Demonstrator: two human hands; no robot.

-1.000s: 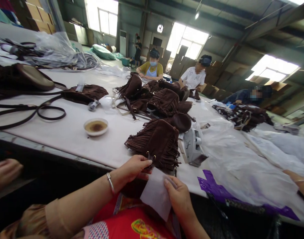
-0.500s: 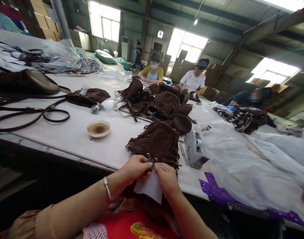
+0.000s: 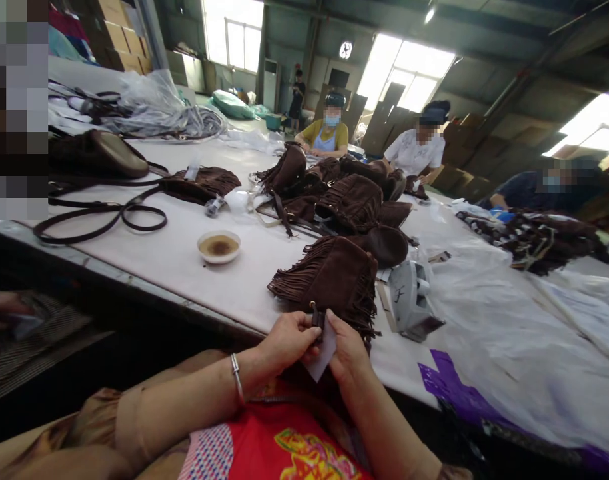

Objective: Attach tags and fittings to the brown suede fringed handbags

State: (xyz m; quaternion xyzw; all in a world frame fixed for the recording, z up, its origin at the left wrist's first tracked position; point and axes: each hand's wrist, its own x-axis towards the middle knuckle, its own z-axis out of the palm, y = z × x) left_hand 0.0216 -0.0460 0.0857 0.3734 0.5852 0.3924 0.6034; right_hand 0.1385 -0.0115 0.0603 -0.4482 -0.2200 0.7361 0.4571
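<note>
A dark brown fringed bag (image 3: 332,273) lies at the table's near edge, its fringes spread to both sides. My left hand (image 3: 290,341) is closed on a short dark strap (image 3: 318,319) at the bag's near end, beside a small brass ring. My right hand (image 3: 348,347) pinches a piece of white paper (image 3: 320,360), which hangs below the strap between both hands. Part of the paper is hidden behind my fingers.
Beyond the bag is a heap of brown fringed bags (image 3: 352,200). A shallow bowl of brownish liquid (image 3: 218,247) stands left; a grey tape dispenser (image 3: 412,300) stands right. Plastic sheeting (image 3: 504,333) and purple tape (image 3: 454,387) lie farther right. Several co-workers sit or stand around the table.
The camera view has shifted, so the scene sits farther right. My right hand has turned and the paper now shows narrower and more folded or angled. My left hand keeps its hold on the strap.
</note>
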